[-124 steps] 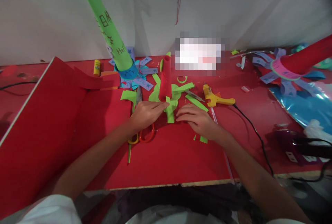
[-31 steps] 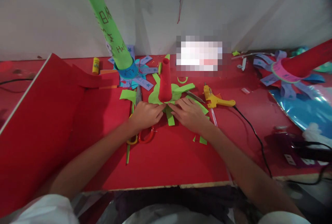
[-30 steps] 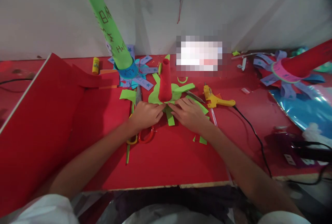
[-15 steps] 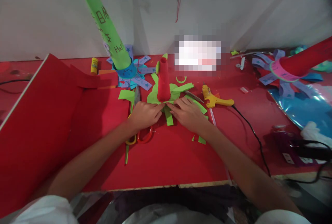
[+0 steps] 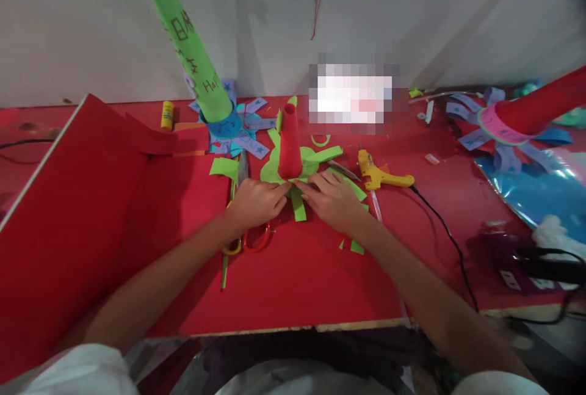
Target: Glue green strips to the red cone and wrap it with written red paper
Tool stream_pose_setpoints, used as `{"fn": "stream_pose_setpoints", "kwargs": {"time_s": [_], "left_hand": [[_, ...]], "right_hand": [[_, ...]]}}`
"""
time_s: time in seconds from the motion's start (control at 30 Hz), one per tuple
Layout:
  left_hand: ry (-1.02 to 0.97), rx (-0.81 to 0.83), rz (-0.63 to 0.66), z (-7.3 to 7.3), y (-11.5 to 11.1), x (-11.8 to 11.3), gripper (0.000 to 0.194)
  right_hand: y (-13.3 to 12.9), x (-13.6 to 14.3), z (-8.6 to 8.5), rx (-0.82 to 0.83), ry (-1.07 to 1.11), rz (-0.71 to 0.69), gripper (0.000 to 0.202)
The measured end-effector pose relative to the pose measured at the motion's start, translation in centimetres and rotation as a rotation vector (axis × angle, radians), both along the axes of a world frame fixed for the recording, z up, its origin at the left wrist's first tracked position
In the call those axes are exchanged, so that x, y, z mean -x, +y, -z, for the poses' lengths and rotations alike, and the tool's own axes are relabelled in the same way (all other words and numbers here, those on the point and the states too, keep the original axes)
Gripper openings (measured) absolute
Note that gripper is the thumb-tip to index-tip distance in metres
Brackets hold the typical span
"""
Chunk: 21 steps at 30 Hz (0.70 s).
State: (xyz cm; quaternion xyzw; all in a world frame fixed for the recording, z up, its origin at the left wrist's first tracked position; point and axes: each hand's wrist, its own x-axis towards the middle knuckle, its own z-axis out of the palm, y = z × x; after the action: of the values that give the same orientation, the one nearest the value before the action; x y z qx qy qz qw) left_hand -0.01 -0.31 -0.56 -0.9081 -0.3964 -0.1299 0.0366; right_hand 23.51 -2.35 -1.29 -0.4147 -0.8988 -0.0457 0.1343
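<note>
A short red paper tube point(image 5: 290, 141) stands upright on a green flower-shaped paper base point(image 5: 270, 169) with loose strips spreading from it. At the base's front edge my left hand point(image 5: 259, 202) has its fingers closed, the index fingertip pressing on the green paper just below the tube. My right hand point(image 5: 336, 199) meets it from the other side, fingers bent together and index fingertip on the same paper. What lies under the fingertips is hidden. Scissors point(image 5: 256, 239) with red and yellow handles lie beneath and beside my left hand.
A yellow glue gun point(image 5: 387, 178) with a black cord lies right of my right hand, near a cutter-like tool point(image 5: 343, 170). A tall green tube point(image 5: 196, 53) stands back left. A folded red board point(image 5: 68, 218) rises at left; a glue stick point(image 5: 167, 116) is behind it.
Both hands keep their places on the green paper at the tube's base. Only a slight shift of the whole view shows.
</note>
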Motion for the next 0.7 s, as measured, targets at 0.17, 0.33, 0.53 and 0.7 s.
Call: {"fn": "stream_pose_setpoints", "kwargs": {"time_s": [0.17,0.33,0.53,0.7], "left_hand": [[-0.008,-0.024,-0.002,0.00,-0.01,-0.01,0.039],[0.063,-0.035,-0.023,-0.10,0.05,-0.12,0.036],[0.052,-0.049,-0.009,-0.06,-0.04,-0.01,0.037],[0.049,-0.066,0.002,0.10,0.00,-0.01,0.035]], "right_hand": [[0.04,-0.01,0.06,0.000,0.008,0.008,0.041],[-0.03,0.12,-0.05,0.012,0.010,0.015,0.041],[-0.05,-0.10,-0.12,0.020,0.051,0.028,0.041],[-0.01,-0.06,-0.23,0.030,0.038,0.023,0.041]]}}
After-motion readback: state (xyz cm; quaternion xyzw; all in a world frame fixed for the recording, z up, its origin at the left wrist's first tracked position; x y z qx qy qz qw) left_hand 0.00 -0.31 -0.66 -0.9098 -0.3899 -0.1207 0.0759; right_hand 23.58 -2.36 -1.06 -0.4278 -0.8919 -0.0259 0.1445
